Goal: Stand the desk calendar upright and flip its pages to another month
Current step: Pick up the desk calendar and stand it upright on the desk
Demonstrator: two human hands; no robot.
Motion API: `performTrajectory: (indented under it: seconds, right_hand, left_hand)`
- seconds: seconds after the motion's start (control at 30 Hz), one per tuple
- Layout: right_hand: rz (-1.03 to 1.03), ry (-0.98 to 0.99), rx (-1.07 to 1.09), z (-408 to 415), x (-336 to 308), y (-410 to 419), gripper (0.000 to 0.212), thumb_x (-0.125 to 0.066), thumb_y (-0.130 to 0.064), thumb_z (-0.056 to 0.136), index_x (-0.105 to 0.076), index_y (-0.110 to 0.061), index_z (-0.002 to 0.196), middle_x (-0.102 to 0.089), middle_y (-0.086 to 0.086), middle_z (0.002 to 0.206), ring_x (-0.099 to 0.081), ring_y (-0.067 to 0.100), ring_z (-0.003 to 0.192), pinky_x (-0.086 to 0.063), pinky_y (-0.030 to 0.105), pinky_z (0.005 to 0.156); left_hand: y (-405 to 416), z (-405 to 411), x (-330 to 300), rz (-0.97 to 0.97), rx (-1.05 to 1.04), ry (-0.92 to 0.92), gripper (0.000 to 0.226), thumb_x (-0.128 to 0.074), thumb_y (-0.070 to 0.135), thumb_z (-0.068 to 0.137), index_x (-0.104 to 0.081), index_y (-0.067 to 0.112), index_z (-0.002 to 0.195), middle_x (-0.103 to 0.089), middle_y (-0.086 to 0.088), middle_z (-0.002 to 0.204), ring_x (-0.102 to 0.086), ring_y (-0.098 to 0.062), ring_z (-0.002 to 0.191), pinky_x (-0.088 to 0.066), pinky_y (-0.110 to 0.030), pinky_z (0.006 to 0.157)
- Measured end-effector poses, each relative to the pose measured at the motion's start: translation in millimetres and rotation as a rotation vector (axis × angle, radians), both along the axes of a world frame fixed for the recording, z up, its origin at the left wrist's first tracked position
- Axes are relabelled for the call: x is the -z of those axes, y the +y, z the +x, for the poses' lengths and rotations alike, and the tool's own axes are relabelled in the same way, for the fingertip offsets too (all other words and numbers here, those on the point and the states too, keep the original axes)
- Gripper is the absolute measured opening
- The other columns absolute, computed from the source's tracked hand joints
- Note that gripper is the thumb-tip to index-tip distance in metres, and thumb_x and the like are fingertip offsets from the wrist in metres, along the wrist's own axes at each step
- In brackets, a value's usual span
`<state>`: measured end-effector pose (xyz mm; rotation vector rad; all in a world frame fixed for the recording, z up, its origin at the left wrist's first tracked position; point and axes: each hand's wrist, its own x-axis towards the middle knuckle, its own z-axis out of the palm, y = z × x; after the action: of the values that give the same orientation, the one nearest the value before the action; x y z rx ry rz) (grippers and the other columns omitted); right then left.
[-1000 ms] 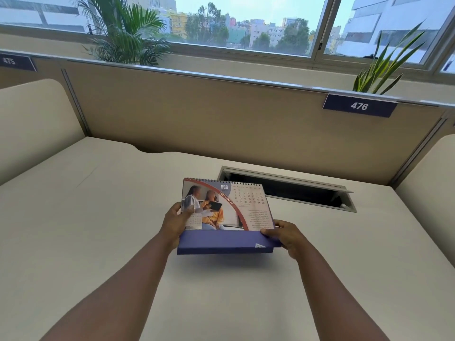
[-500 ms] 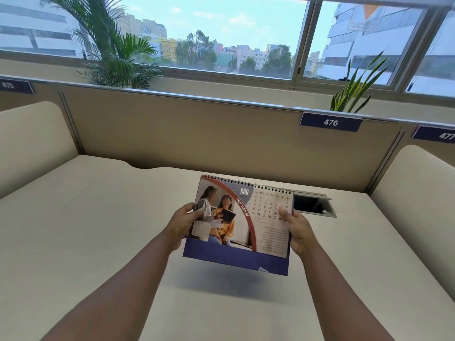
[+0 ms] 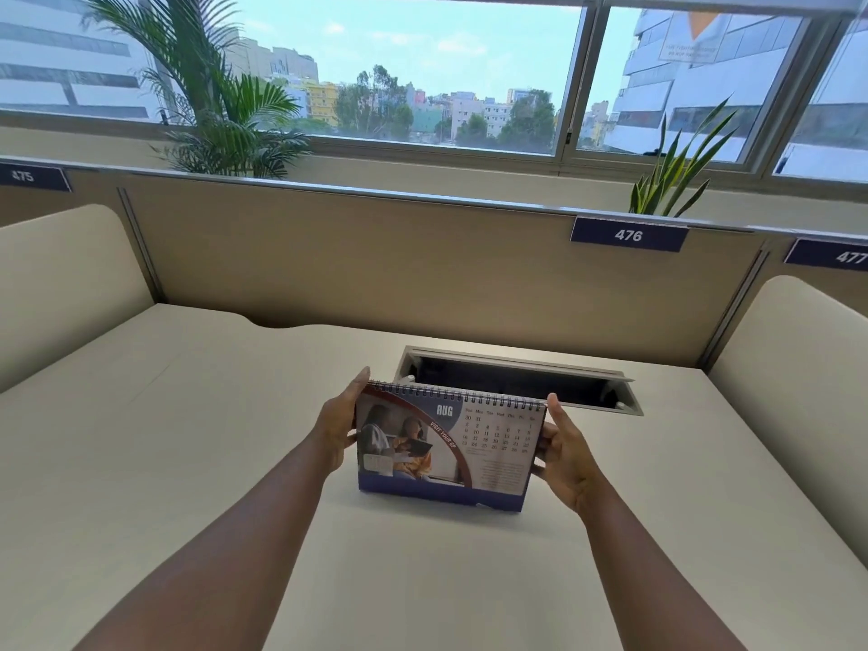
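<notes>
Two hands meet one calendar (image 3: 446, 448) standing on the desk (image 3: 188, 439), face toward the person, long axis left to right; the left hand (image 3: 339, 425) lays straight, close-set fingers against its left end; the right hand (image 3: 563, 455) pinches its right end; beyond lie one cable slot (image 3: 516, 380), then two plants (image 3: 220, 110).

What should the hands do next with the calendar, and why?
Probably let go gently, one hand at a time. The calendar looks to be standing upright with its base on the desk, while the left hand and right hand hold its side edges.
</notes>
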<state>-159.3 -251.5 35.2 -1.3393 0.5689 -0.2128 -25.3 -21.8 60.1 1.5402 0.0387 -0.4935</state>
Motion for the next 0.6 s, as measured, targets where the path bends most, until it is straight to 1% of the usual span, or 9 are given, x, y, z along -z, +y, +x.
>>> performTrajectory:
  seconds: [0.1,0.17,0.23,0.3,0.37,0.43,0.5,0.53,0.6]
  right_hand:
    - [0.037,0.078,-0.029,0.3,0.2,-3.1,0.061,-0.029,-0.067,0.082,-0.065,-0.018,0.09,-0.066,0.007,0.099,-0.057,0.025,0.094,-0.038,0.048,0.088]
    - [-0.001,0.149,-0.015,1.4,-3.9,-4.1,0.058,-0.03,-0.065,0.083,-0.062,-0.017,0.088,-0.065,0.006,0.095,-0.058,0.026,0.091,-0.042,0.045,0.086]
    - [-0.135,0.26,0.027,2.4,-7.1,-4.6,0.053,-0.036,-0.059,0.086,-0.062,-0.012,0.084,-0.066,0.009,0.09,-0.06,0.028,0.088,-0.048,0.042,0.084]
    - [-0.387,0.324,0.17,0.4,-3.4,-8.3,0.048,-0.046,-0.049,0.087,-0.061,-0.004,0.078,-0.069,0.014,0.088,-0.065,0.029,0.083,-0.054,0.043,0.083]
    - [-0.574,0.17,0.291,-2.6,1.1,-12.3,0.038,-0.047,-0.041,0.089,-0.058,-0.006,0.078,-0.067,0.013,0.086,-0.065,0.028,0.085,-0.054,0.047,0.082]
    - [-0.539,-0.04,0.177,-5.5,-0.9,-9.0,0.036,-0.042,-0.046,0.087,-0.058,-0.013,0.088,-0.064,0.006,0.094,-0.06,0.025,0.093,-0.052,0.043,0.078]
    - [-0.549,-0.12,0.006,-3.0,-2.2,-6.8,0.034,-0.048,-0.05,0.08,-0.059,-0.019,0.091,-0.066,-0.001,0.094,-0.059,0.021,0.091,-0.049,0.035,0.072]
    - [-0.616,-0.137,-0.034,-1.3,-2.9,-6.4,0.027,-0.056,-0.047,0.078,-0.059,-0.022,0.088,-0.066,-0.004,0.09,-0.06,0.019,0.087,-0.049,0.03,0.067]
    - [-0.779,-0.157,-0.008,1.4,-2.9,-7.3,0.017,-0.068,-0.031,0.077,-0.062,-0.02,0.088,-0.066,-0.006,0.085,-0.06,0.017,0.077,-0.047,0.019,0.06]
  left_hand:
    - [-4.0,2.7,1.1,0.059,-0.094,0.03,0.056,-0.05,0.057,0.084,-0.057,0.008,0.108,-0.063,-0.012,0.106,-0.053,-0.029,0.1,-0.039,-0.042,0.094]
    - [-6.6,4.7,0.1,0.073,-0.12,0.042,0.05,-0.052,0.054,0.084,-0.056,0.009,0.106,-0.064,-0.014,0.108,-0.054,-0.028,0.098,-0.042,-0.043,0.092]
    - [-8.8,7.9,-2.0,0.088,-0.121,0.052,0.043,-0.051,0.05,0.087,-0.054,0.011,0.104,-0.064,-0.015,0.11,-0.054,-0.027,0.096,-0.043,-0.041,0.087]
    - [-10.2,10.6,-3.8,0.117,-0.117,0.052,0.043,-0.047,0.048,0.088,-0.054,0.01,0.107,-0.064,-0.016,0.112,-0.055,-0.027,0.096,-0.043,-0.04,0.085]
    - [-11.8,12.4,-4.3,0.151,-0.12,0.047,0.044,-0.045,0.048,0.089,-0.055,0.009,0.107,-0.065,-0.016,0.112,-0.056,-0.027,0.094,-0.042,-0.04,0.084]
    - [-13.6,11.7,-4.8,0.186,-0.123,0.04,0.043,-0.044,0.052,0.089,-0.054,0.011,0.099,-0.065,-0.015,0.111,-0.054,-0.025,0.089,-0.04,-0.039,0.08]
    - [-16.6,9.9,-7.3,0.219,-0.099,0.059,0.049,-0.039,0.058,0.089,-0.051,0.012,0.101,-0.063,-0.014,0.114,-0.052,-0.025,0.089,-0.037,-0.039,0.08]
    - [-18.7,9.1,-9.2,0.234,-0.077,0.085,0.054,-0.035,0.06,0.088,-0.051,0.011,0.106,-0.061,-0.015,0.117,-0.052,-0.027,0.093,-0.037,-0.04,0.081]
    - [-23.3,7.0,-14.5,0.271,-0.045,0.135,0.061,-0.028,0.063,0.089,-0.047,0.011,0.117,-0.057,-0.016,0.127,-0.053,-0.033,0.111,-0.039,-0.046,0.092]
